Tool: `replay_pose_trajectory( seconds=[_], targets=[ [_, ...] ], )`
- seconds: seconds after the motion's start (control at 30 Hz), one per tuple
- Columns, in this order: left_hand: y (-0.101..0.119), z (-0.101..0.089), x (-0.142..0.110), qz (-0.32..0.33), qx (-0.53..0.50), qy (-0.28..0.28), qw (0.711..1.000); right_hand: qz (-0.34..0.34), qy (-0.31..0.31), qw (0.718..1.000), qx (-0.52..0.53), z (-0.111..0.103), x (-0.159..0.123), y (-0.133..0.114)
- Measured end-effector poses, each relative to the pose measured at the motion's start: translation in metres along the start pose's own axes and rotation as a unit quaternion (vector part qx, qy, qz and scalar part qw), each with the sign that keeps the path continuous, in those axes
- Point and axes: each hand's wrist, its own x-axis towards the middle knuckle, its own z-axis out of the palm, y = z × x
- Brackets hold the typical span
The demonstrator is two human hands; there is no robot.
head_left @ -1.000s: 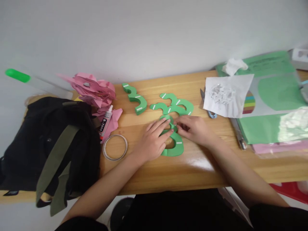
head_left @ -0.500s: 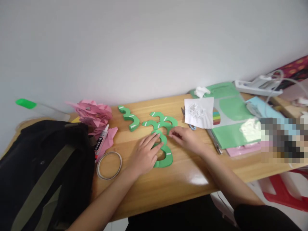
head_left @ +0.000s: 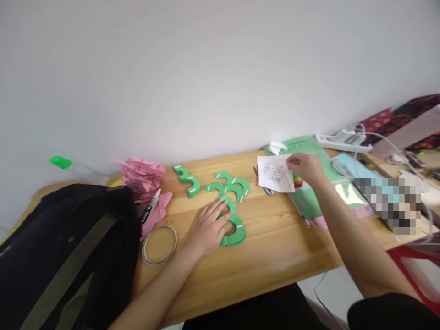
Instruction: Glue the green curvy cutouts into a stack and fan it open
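Note:
My left hand lies with its fingers outstretched over a green wavy piece that bears short white strips. More green wavy pieces with white strips stand just beyond it, a group near the middle and one farther left. My right hand is over the right edge of a white paper sheet on which many small white scraps are heaped. Its thumb and fingertips are pinched together. Whatever lies between them is too small to make out.
Pink folded paper, a B-7000 glue tube, a tape roll and a black bag are at left. Scissors poke from under the paper beside green folders. A power strip sits behind.
My right hand has moved from beside the green pieces, right and away from me, to the sheet of scraps. My left hand stays on the green piece. The view has shifted slightly.

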Motion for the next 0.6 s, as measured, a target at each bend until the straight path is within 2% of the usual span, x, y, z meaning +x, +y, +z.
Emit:
replay_pose_trajectory(
  seconds=[0.33,0.47,0.6],
  targets=[
    [0.001,-0.003,0.001,-0.012,-0.024,-0.019,0.999,-0.085,-0.059,0.994,-0.042,-0.002,0.001,-0.004],
    [0.001,-0.004,0.001,-0.012,-0.028,-0.018,0.999,-0.08,-0.067,0.994,-0.039,-0.004,0.003,0.003],
    [0.002,-0.003,0.001,-0.021,-0.028,-0.023,0.999,-0.041,-0.059,0.997,-0.014,-0.005,0.004,0.003]
  ],
)
